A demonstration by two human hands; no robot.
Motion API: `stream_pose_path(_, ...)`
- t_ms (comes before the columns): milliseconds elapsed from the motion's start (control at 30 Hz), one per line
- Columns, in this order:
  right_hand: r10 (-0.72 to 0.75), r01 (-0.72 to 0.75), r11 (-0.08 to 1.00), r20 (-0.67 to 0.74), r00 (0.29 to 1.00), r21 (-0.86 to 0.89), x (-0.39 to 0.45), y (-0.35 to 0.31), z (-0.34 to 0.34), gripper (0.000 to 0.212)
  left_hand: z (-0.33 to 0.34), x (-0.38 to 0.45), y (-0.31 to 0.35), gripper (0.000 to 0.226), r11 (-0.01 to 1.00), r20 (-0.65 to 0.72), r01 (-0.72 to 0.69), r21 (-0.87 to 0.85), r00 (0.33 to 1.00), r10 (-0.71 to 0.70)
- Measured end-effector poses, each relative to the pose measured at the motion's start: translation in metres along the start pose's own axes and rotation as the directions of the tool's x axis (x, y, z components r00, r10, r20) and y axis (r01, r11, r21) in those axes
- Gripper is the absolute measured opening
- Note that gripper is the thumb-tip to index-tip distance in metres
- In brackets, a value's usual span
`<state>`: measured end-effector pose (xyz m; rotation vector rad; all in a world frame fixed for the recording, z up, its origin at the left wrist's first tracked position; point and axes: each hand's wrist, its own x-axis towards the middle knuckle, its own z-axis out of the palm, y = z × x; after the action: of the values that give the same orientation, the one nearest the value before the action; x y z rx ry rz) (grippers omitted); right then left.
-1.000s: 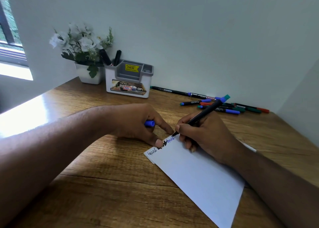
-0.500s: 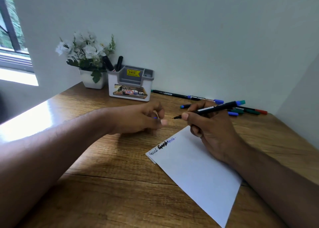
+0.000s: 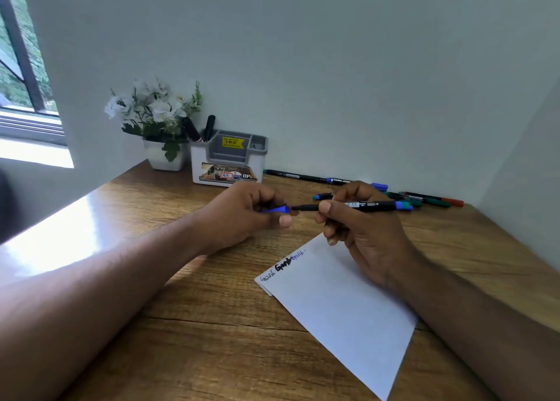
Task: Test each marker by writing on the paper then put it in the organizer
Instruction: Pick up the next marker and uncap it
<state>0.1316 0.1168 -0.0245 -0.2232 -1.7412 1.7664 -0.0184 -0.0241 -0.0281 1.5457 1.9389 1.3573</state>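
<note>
The right hand [image 3: 363, 230] pinches a black marker [image 3: 363, 205] at mid frame, lying nearly level above the counter [image 3: 151, 355], its bare tip pointing left. The left hand [image 3: 242, 215] grips the blue cap [image 3: 277, 210], whose open end faces the tip just beside it; they look barely apart, so capping seems the step in hand.

The paper [image 3: 342, 303] lies lower right of centre, under the right wrist, with three short scribbles [image 3: 283, 264] along its upper left edge: one thin dark, one bold black, one blue. That suggests three tests made, the blue one likely from this marker.

In the organizer [image 3: 228, 161], against the wall at upper left of centre beside a flower pot [image 3: 165, 158], two dark markers [image 3: 200, 129] stand in the left compartment. So two appear stowed, and this one would be third once capped.

Several loose markers [image 3: 424, 199] lie along the wall at right behind the hands, untested as far as can be judged; their exact count is unclear.
</note>
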Motion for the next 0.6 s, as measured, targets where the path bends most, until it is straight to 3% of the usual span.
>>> stream_pose_path(233, 0.01, -0.01, 1.0, -0.032, 0.999, 0.01, 0.0003, 0.0013, -0.002, 0.018, 0.0067, 0.0032, -0.0021, 0.025, 0.987, 0.011, 0.005, -0.159, 1.0, -0.003)
stream_pose_path(433, 0.026, -0.028, 0.999, -0.059, 0.998, -0.028, 0.0045, 0.0, 0.0008, 0.017, 0.0051, 0.0016, 0.0009, 0.044, 0.98, 0.008, 0.042, -0.193, 0.999, -0.042)
stream_pose_path(600, 0.044, -0.045, 0.999, -0.044, 0.998, -0.019, 0.0054, 0.0013, 0.0004, 0.009, 0.0062, 0.0019, 0.0009, 0.04, 0.979, -0.001, 0.062, -0.196, 0.998, -0.063)
